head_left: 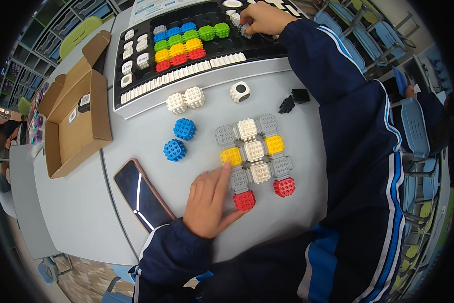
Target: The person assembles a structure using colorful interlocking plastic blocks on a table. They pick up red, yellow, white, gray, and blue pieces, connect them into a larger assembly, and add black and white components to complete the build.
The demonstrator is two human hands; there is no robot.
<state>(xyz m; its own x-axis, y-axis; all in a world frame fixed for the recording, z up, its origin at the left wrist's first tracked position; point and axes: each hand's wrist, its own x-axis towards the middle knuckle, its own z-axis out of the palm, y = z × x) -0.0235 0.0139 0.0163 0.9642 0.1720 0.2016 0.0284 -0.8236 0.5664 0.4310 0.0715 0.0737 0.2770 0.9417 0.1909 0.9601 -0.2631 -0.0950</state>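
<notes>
On the grey table lies a flat figure of joined studded blocks, white down the middle, grey and yellow at the sides, red at the two near ends. My left hand rests beside it with fingers stretched out. Its index fingertip touches the left yellow block, and its thumb reaches the near left red block. At the far right, my right hand is inside the black tray, fingers closed around a grey block partly hidden by them.
Colored blocks and a row of white pieces fill parts of the tray. Loose on the table are two blue blocks, joined white blocks, a white cube and black pieces. A phone and an open cardboard box lie left.
</notes>
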